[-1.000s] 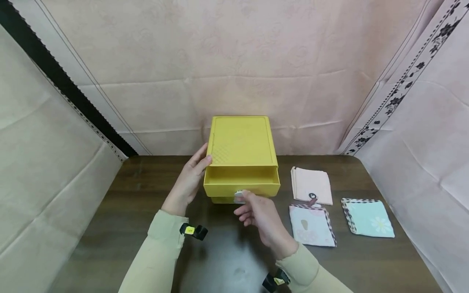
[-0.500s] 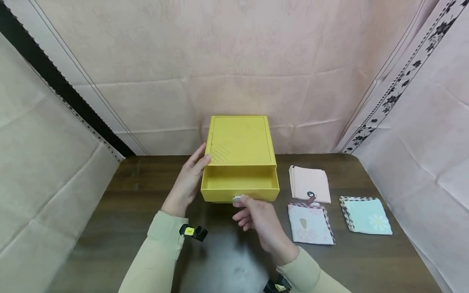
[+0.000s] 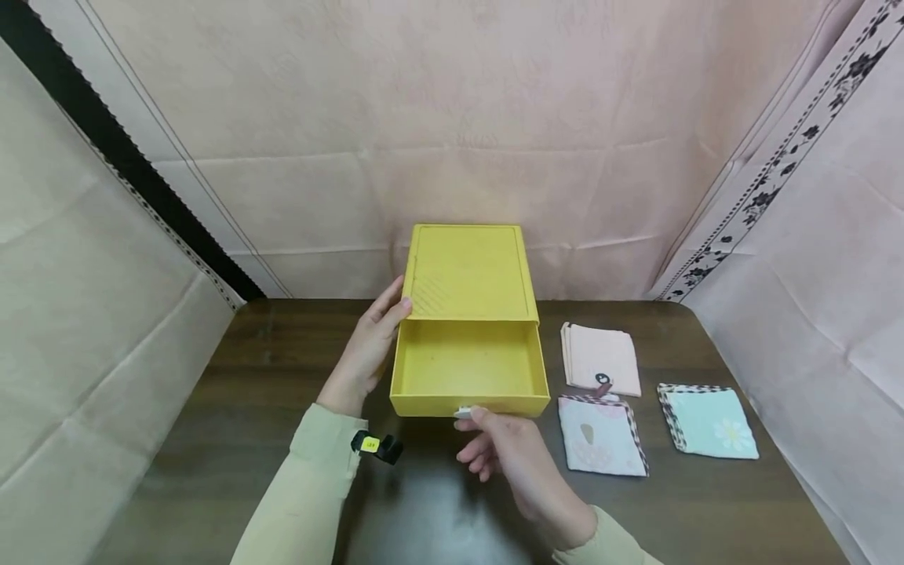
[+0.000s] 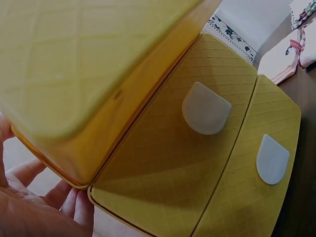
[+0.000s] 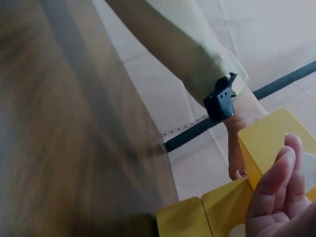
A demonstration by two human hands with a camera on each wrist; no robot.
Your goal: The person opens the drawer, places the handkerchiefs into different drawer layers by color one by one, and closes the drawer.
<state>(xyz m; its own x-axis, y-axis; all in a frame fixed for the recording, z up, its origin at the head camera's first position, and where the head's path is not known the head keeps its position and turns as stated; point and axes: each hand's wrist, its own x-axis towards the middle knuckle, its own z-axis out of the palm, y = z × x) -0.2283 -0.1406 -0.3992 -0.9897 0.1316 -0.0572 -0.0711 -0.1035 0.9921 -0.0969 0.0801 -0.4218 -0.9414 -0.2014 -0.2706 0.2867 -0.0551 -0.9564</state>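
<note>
A yellow drawer cabinet (image 3: 469,271) stands at the back of the table, its top drawer (image 3: 469,361) pulled well out with a bare floor inside. My right hand (image 3: 519,459) pinches the white drawer handle (image 3: 463,412) at the drawer's front between thumb and fingers. Against the cabinet's left side rests my left hand (image 3: 367,345), fingers extended along the wall and thumb near the top edge. The left wrist view shows two lower drawer fronts (image 4: 158,143), each with a white handle (image 4: 206,108), below the extended drawer.
To the right lie a folded cream cloth (image 3: 602,357), a folded white cloth with a checked edge (image 3: 602,439) and a folded light-blue cloth (image 3: 713,422). Pale fabric (image 3: 452,118) hangs behind and beside the dark wooden table (image 3: 268,439).
My right hand has drawn the top drawer farther out toward me, so more of its inside shows. The left hand has stayed at the cabinet's side.
</note>
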